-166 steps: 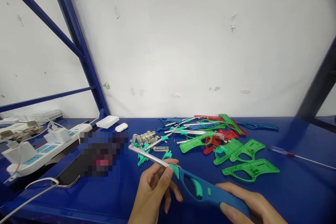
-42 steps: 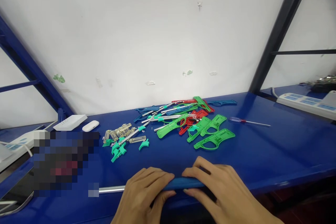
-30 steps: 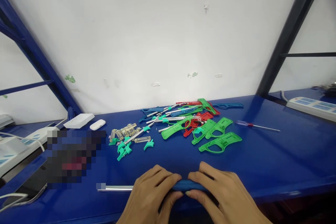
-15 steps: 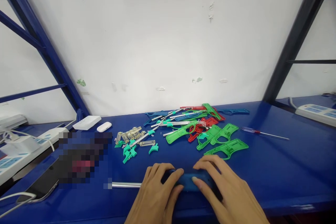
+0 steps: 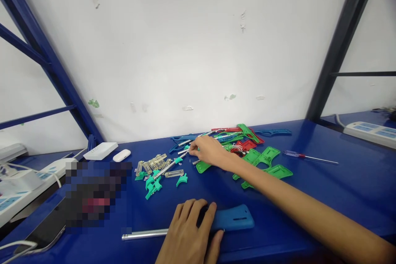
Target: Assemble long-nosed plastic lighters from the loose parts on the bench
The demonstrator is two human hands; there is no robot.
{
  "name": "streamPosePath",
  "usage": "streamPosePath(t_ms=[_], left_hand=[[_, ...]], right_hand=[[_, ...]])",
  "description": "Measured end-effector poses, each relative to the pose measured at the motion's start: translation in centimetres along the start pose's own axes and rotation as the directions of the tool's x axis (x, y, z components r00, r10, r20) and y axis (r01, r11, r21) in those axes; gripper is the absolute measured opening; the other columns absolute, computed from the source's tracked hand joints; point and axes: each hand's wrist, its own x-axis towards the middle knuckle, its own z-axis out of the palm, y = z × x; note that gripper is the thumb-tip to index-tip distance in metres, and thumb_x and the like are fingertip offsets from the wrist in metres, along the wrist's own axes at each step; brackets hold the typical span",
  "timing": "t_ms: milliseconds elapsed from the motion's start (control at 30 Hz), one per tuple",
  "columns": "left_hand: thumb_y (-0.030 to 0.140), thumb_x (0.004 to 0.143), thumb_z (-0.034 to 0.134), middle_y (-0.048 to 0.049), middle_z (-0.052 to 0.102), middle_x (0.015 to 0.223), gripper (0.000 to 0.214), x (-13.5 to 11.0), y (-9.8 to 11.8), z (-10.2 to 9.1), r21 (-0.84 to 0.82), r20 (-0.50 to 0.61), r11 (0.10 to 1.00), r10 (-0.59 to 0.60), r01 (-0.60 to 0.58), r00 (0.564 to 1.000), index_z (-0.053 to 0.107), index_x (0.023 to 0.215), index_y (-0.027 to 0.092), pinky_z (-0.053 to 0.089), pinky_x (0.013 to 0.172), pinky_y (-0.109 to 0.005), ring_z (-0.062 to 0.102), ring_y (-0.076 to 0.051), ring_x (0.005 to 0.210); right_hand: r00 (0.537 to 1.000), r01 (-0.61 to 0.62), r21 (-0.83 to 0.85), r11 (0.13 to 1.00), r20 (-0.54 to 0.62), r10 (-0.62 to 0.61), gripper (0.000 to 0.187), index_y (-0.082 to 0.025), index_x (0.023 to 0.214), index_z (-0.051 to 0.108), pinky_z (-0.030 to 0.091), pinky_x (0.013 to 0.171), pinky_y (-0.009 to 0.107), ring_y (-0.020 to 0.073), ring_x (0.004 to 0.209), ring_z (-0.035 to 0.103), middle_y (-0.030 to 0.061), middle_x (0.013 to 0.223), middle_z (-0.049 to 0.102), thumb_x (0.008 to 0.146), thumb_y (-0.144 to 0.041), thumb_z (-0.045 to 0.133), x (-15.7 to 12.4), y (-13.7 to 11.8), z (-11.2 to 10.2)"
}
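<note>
My left hand (image 5: 190,229) lies over a blue long-neck lighter (image 5: 233,218) near the table's front edge, fingers curled round its middle. Its silver tube sticks out to the left and its slotted handle end shows on the right. My right hand (image 5: 206,149) reaches into the pile of parts, fingertips pinched together near the silver tubes; whatever they grip is too small or hidden. Left of it lie turquoise triggers (image 5: 153,187) and clear fuel tanks (image 5: 157,161). Green handle shells (image 5: 269,156) spread under and beyond my right forearm, with red shells (image 5: 247,145) among them.
A screwdriver (image 5: 309,157) lies at the right on the blue table (image 5: 309,202). To the left are a phone (image 5: 43,225), a white earbud case (image 5: 121,155), a white box (image 5: 100,151) and a power strip (image 5: 58,165). A white wall stands behind.
My right hand has let go of the lighter's handle end and moved forward to the parts pile. My left hand stays on the lighter, which now tilts slightly.
</note>
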Motion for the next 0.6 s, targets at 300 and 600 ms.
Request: streamPosePath(t_ms=[300,600], left_hand=[[0.035,0.109,0.049,-0.0059,0.079,0.112,0.03,0.0,0.2,0.0,-0.036,0.027,0.999,-0.017,0.018,0.999,0.068,0.128,0.021,0.065,0.08,-0.043,0.077,-0.027,0.095],[0.034,0.107,0.052,-0.0055,0.079,0.114,0.03,-0.3,0.1,0.2,-0.038,0.036,0.999,-0.022,0.024,0.999,0.068,0.129,0.022,0.064,0.084,-0.042,0.076,-0.026,0.097]], right_hand=[[0.991,-0.059,0.038,0.998,0.124,0.054,0.035,-0.019,0.132,0.065,0.06,0.093,0.047,0.0254,0.111,0.07,0.0103,0.134,0.067,0.102,-0.037,0.068,1.2,0.9,3.1],[0.995,-0.075,0.141,0.987,0.078,0.065,0.036,-0.018,0.133,0.065,0.061,0.091,0.047,0.0254,0.11,0.07,0.0105,0.133,0.067,0.102,-0.037,0.069,1.2,0.5,3.4]])
